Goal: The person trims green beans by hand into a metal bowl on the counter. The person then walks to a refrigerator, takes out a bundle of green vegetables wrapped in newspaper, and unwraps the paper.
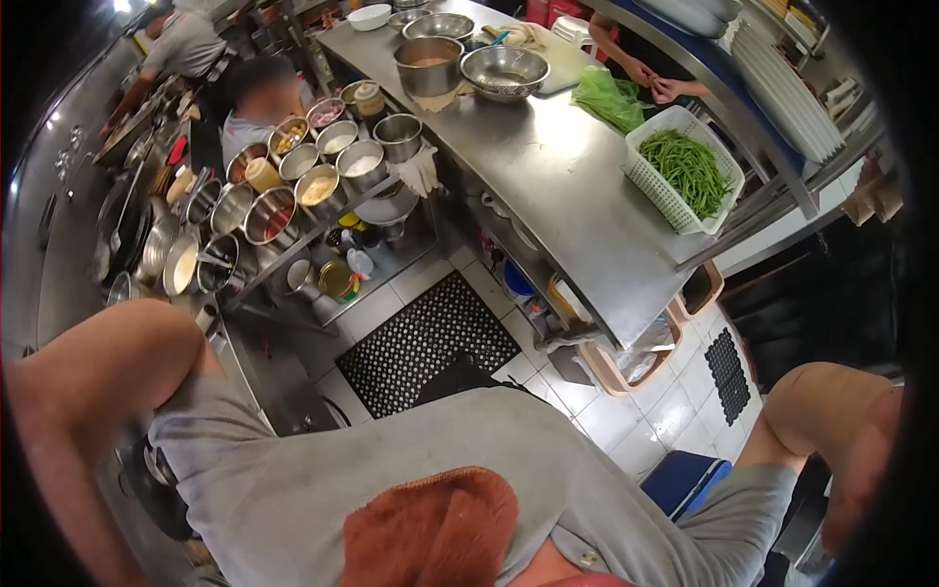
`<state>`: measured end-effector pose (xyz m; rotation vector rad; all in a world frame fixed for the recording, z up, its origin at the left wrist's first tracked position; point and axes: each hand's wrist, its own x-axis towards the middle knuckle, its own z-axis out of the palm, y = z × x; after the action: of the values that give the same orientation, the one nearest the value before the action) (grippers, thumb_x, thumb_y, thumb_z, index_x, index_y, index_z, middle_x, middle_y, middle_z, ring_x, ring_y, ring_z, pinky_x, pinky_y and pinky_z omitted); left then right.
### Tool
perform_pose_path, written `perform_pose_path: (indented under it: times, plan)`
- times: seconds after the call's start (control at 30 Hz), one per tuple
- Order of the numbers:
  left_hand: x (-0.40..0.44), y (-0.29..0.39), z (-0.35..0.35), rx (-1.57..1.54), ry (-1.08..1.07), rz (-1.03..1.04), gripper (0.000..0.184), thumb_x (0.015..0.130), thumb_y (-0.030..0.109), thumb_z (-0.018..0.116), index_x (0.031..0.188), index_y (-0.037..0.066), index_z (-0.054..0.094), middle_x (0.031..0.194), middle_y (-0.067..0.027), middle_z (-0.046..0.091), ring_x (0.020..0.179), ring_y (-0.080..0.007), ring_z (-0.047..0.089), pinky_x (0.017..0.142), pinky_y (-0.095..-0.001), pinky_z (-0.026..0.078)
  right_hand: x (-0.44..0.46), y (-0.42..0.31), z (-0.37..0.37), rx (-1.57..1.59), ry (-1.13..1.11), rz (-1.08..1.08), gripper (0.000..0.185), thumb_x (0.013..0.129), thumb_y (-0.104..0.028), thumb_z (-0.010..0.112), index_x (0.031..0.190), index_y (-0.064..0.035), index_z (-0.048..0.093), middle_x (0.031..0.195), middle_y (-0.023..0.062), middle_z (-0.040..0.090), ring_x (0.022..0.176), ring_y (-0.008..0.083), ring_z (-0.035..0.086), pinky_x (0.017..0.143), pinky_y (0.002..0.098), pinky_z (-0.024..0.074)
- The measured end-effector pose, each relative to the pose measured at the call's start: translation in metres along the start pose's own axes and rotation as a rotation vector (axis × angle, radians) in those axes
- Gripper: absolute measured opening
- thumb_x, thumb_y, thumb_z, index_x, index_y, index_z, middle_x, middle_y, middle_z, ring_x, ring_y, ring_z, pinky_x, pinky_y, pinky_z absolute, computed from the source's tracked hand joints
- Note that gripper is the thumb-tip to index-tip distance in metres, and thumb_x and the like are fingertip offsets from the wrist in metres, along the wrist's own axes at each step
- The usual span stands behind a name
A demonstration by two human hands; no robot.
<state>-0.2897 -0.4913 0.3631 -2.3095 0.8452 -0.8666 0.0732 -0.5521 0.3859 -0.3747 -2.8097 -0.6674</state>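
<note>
Both my arms are raised and bent, with the elbows out to the sides. At the left edge my bare left arm folds back toward the camera, and my left hand is out of the frame. My right arm bends back the same way at the right edge; no fingers of my right hand show. Over my grey shirt lies a reddish-brown cloth. Anything held by my hands is outside the view.
A steel counter carries bowls, a pot and a white basket of green beans. Behind it show a co-worker's hands. Metal food containers and two people stand left. A black mat covers the floor.
</note>
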Motion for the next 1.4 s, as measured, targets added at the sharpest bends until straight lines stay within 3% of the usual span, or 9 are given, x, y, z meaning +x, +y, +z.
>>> perform_pose_path:
  times: [0.4,0.83,1.13,1.4]
  plan:
    - [-0.050,-0.043,0.060,-0.092,0.109,0.076,0.013,0.093,0.013,0.053,0.085,0.006,0.060,0.073,-0.0032,0.060,0.057,-0.0075,0.050,0.050,-0.0206,0.038,-0.001,-0.006,-0.019,-0.116,-0.180,0.158,0.043,0.099,-0.035,0.037,0.102,0.0042,0.054,0.088,0.0134,0.063,0.066,0.0168,0.057,0.054,0.0211,0.0454]
    - [-0.010,-0.106,0.121,-0.192,0.187,0.355,0.016,0.094,0.016,0.052,0.083,0.008,0.060,0.071,-0.0013,0.059,0.055,-0.0059,0.050,0.050,-0.0192,0.037,-0.031,-0.082,-0.055,-0.321,-0.246,0.472,0.039,0.098,-0.031,0.040,0.102,0.0048,0.056,0.091,0.0140,0.063,0.071,0.0187,0.058,0.060,0.0238,0.0459]
    - [0.066,-0.118,0.145,-0.219,0.216,0.453,0.018,0.095,0.018,0.051,0.082,0.009,0.060,0.069,0.0000,0.059,0.054,-0.0048,0.050,0.049,-0.0182,0.037,-0.076,-0.133,-0.084,-0.408,-0.240,0.557,0.037,0.097,-0.029,0.043,0.102,0.0051,0.057,0.092,0.0145,0.063,0.075,0.0201,0.058,0.065,0.0257,0.0462]
    - [0.191,-0.099,0.188,-0.217,0.313,0.553,0.020,0.096,0.020,0.051,0.081,0.010,0.061,0.068,0.0011,0.059,0.053,-0.0039,0.050,0.049,-0.0173,0.037,-0.155,-0.211,-0.130,-0.478,-0.257,0.649,0.035,0.097,-0.026,0.045,0.102,0.0055,0.058,0.094,0.0148,0.063,0.078,0.0213,0.059,0.069,0.0273,0.0464]
